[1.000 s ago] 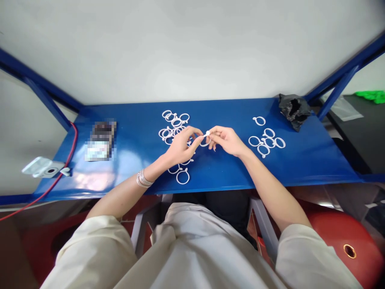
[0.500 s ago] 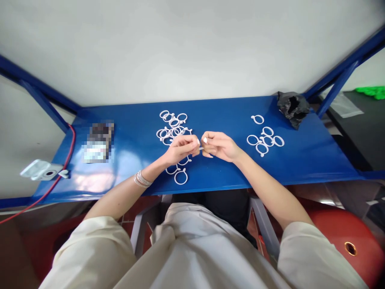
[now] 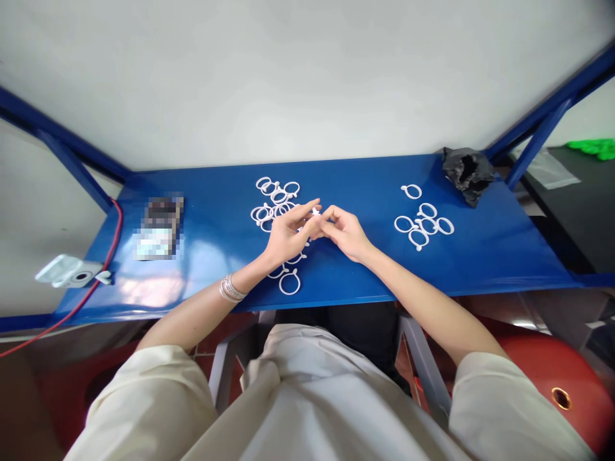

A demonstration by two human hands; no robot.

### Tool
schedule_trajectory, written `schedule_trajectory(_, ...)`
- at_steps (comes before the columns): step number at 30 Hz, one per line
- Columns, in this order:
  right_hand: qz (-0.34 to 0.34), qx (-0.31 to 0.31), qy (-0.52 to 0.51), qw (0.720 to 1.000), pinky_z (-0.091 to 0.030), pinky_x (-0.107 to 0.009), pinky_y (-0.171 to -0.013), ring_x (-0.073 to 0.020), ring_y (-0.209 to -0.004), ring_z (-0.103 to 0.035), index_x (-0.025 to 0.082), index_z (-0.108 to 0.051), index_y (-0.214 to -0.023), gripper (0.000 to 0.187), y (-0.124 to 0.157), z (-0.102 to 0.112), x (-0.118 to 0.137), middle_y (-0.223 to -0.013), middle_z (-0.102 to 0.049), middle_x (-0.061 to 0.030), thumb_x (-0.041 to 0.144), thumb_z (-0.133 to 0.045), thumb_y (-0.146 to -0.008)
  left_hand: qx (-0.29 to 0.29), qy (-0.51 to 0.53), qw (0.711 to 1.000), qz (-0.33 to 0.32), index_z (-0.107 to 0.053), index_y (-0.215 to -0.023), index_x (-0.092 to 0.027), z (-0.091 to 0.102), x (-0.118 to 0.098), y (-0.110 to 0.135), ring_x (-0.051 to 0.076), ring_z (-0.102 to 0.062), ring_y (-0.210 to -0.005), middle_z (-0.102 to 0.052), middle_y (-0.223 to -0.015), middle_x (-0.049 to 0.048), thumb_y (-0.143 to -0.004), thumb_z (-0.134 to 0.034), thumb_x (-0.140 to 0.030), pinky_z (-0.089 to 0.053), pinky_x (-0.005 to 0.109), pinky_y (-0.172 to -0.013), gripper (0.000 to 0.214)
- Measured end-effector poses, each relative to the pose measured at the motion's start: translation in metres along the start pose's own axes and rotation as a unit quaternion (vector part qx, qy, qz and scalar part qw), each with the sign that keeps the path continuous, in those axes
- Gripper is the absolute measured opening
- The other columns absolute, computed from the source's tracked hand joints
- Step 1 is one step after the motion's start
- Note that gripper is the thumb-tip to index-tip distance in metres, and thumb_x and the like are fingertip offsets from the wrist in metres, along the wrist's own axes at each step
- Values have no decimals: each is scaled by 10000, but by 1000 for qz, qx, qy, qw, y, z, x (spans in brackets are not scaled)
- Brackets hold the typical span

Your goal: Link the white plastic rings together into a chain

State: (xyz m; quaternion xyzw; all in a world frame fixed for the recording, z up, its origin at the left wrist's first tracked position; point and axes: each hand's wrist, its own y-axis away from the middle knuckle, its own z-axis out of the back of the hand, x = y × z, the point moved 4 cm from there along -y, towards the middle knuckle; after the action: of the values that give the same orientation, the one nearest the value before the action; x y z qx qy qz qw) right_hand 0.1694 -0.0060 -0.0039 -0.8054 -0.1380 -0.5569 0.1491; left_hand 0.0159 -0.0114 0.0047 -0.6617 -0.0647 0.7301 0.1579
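Observation:
My left hand (image 3: 287, 234) and my right hand (image 3: 346, 233) meet over the middle of the table. Between their fingertips is a small white plastic piece (image 3: 316, 212), mostly covered by the fingers, so its full shape is hidden. Both hands are closed on it in a pinch, the left with its index finger raised. Under and beside my left hand lies a loose heap of white plastic rings (image 3: 279, 196), each with a small knob. One lone ring (image 3: 289, 282) rests near the front edge.
A second group of white rings (image 3: 418, 239) lies to the right. Behind it sits a crumpled black plastic bag (image 3: 467, 174). On the left are a blurred-out item (image 3: 159, 227), a white open case (image 3: 72, 271) and a red cable (image 3: 115, 237). The blue table (image 3: 216, 256) meets a pale wall.
My hands have come together, the right shifting left and the left index finger lifting. The white piece now shows higher, at the fingertips. The ring groups on the table look unchanged.

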Motion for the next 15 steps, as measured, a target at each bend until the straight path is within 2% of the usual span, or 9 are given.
schedule_trajectory(4, 15, 28, 51, 998, -681, -433, -895, -201, -881, -767, 230, -703, -1021, 412, 2, -4, -1, -993, -772, -32, 584, -852, -873, -9, -9, 1000, 4, -810, -1285, -218, 3, -3, -3, 212, -795, -1038, -837, -1194, 117, -973, -736, -541, -666, 356, -905, 455)
schedule_trajectory(7, 52, 33, 182, 981, -665, -433, -867, -225, -893, -771, 232, -714, -1087, 299, 1, 4, 8, -986, -785, -49, 468, -800, -924, -22, -22, 999, 11, -836, -1199, -212, 7, -3, -8, 197, -772, -967, -846, -1106, 101, -972, -726, -573, -633, 344, -875, 440)
schedule_trajectory(9, 99, -9, 310, 946, -642, -427, -849, -235, -898, -761, 227, -726, -1053, 186, -1, 20, 22, -993, -789, -65, 378, -745, -947, -17, -23, 999, 26, -839, -1147, -216, 11, 0, -11, 175, -725, -868, -839, -1074, 90, -977, -710, -582, -601, 327, -795, 423)
schedule_trajectory(11, 130, -73, 417, 897, -621, -425, -837, -246, -916, -748, 224, -734, -1016, 131, -3, 45, 39, -1012, -786, -82, 332, -699, -951, -5, -19, 999, 45, -833, -1067, -220, 15, 3, -15, 169, -675, -832, -823, -1071, 85, -993, -678, -571, -560, 315, -738, 391)
schedule_trajectory(15, 93, -195, 551, 806, -588, -478, -915, -274, -946, -711, 215, -732, -1062, 164, -3, 116, 63, -1053, -754, -114, 310, -674, -942, 31, 5, 997, 72, -779, -919, -213, 18, 7, -17, 155, -595, -750, -754, -941, 68, -1007, -618, -539, -492, 296, -663, 374)
